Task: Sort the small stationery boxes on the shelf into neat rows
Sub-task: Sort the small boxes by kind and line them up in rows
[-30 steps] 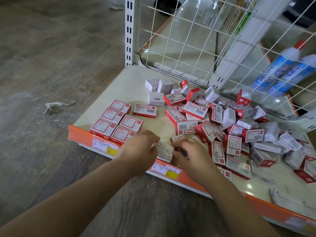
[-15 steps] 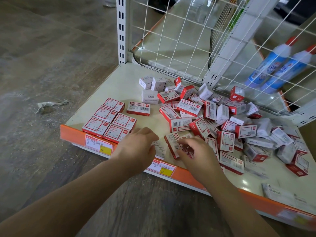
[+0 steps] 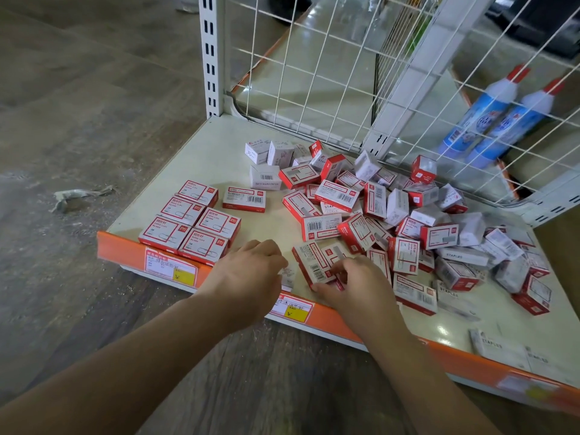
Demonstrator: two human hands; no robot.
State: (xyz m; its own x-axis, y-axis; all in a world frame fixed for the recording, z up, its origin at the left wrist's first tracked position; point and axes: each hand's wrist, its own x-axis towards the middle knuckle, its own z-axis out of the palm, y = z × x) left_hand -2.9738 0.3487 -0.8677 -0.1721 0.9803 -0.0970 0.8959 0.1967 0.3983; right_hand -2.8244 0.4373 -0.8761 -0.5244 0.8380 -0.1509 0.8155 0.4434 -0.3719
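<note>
Several small red-and-white stationery boxes lie in a loose pile on the cream shelf. At the left front, several boxes form a neat block, and a single box lies just right of it. My left hand covers a pale box at the front edge; its fingers curl over it. My right hand pinches a barcode-up box that lies flat beside a second box.
The shelf has an orange front strip with price labels. A white wire grid closes the back and right. Two blue glue bottles stand behind the grid. A slotted upright post stands at the back left. A crumpled scrap lies on the floor.
My right hand has drawn a barcode-up box from the pile toward the front edge, exposing it. My left hand stays over the pale box.
</note>
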